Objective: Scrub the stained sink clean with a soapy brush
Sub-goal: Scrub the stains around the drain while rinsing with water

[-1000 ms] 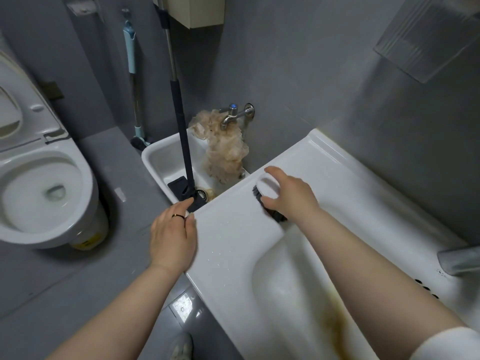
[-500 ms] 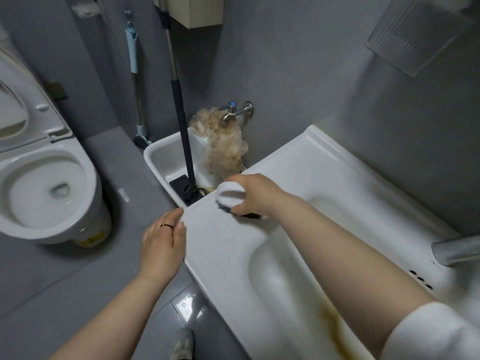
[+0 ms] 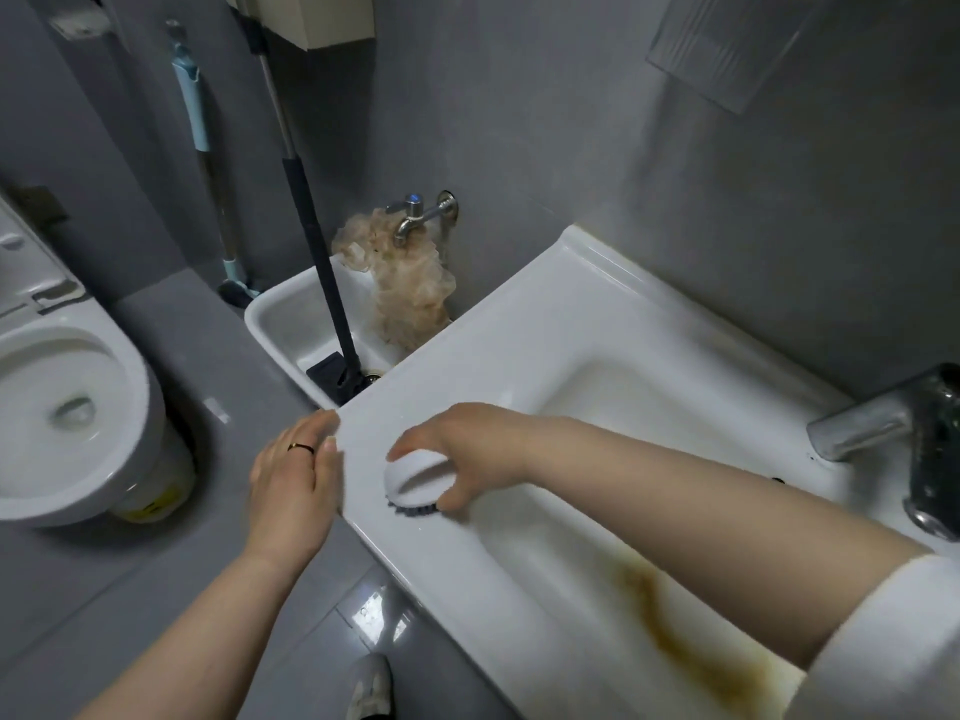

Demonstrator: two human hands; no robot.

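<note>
The white sink (image 3: 524,330) runs from the middle to the lower right. A brown stain (image 3: 670,610) streaks the basin's near side. My right hand (image 3: 467,449) grips a round white brush (image 3: 413,478) with dark bristles, pressed bristles-down on the sink's left rim beside the basin. My left hand (image 3: 296,475), with a ring on one finger, lies with straight fingers against the sink's left corner edge.
A chrome tap (image 3: 883,423) stands at the sink's right. A low white floor basin (image 3: 275,324) behind the sink holds a dark mop (image 3: 322,283), under a wall tap (image 3: 421,215) with a brownish cloth (image 3: 405,288). A toilet (image 3: 67,418) sits at the left.
My right hand has dragged the brush along the rim from the far left corner toward me and the basin. My left hand stays at the sink's corner edge.
</note>
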